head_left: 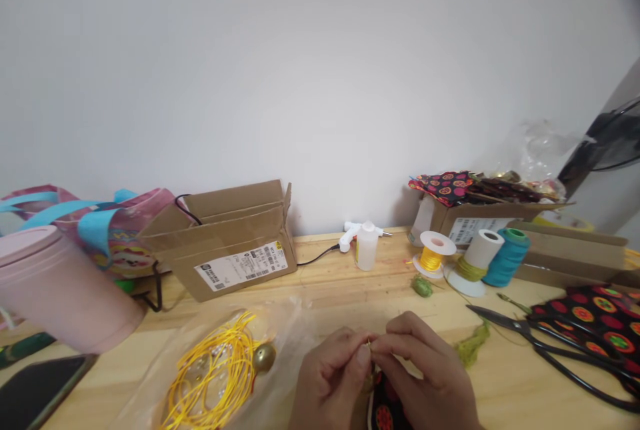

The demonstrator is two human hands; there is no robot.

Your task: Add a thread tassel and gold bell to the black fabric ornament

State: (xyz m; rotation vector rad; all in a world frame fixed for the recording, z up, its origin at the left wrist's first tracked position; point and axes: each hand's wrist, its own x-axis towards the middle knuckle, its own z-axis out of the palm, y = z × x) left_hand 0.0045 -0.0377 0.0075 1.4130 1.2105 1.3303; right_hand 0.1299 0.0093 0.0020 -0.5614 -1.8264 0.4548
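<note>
Near the front edge, my left hand (330, 377) and my right hand (425, 373) meet, thumbs and forefingers pinched together around a thin yellowish cord (369, 343). Only a tiny bit of that cord shows between the fingertips. Beneath them, partly hidden by the fingers, a brass-coloured round piece (369, 383) hangs above a black patterned fabric piece (384, 410). Left of my hands lies a clear plastic bag (285, 323) with a bundle of yellow cords (215, 370) and a brass bell (264, 357). To the right sits a green tassel (473, 345).
Black scissors (530, 337) lie at right by patterned fabric (595, 323). Behind stand spools of yellow cord (431, 258), green thread (471, 270) and blue thread (506, 258), a white bottle (367, 247), a glue gun (350, 235) and a cardboard box (240, 243). A pink tumbler (65, 290) and phone (43, 390) are left.
</note>
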